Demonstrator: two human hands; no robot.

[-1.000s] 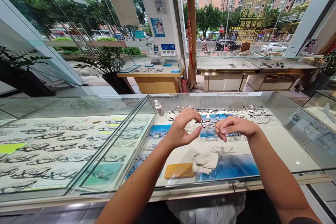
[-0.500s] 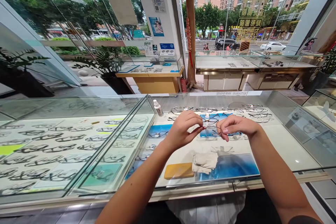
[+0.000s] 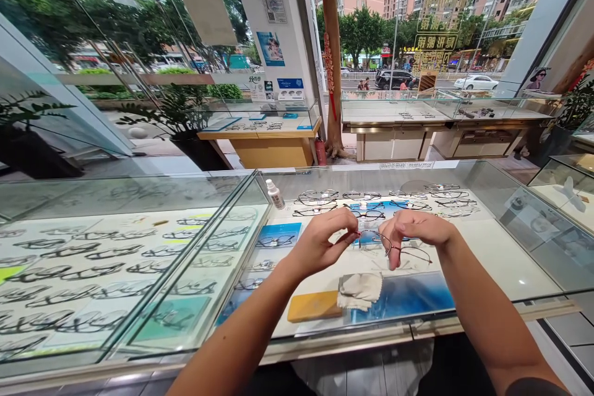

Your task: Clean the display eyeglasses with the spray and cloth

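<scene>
My left hand [image 3: 327, 238] pinches the left end of a pair of thin-framed glasses [image 3: 374, 239] above the glass counter. At the glasses' other side is my right hand [image 3: 413, 232], its fingers bent down around the frame. One thin temple of the glasses sticks out to the right below my right palm. Under my hands, on the counter, a crumpled beige cloth [image 3: 360, 291] lies between a yellow case [image 3: 313, 305] and a blue sheet [image 3: 413, 294].
A small white bottle [image 3: 275, 194] stands at the counter's back left. Rows of glasses [image 3: 364, 196] lie inside the display case, with more in the left case [image 3: 93, 250]. Further back are another showcase [image 3: 260, 127], a wooden trunk [image 3: 331, 62] and large windows.
The glasses have turned, and a temple now extends to the right. My right hand's fingers point further down. The camera view has shifted slightly.
</scene>
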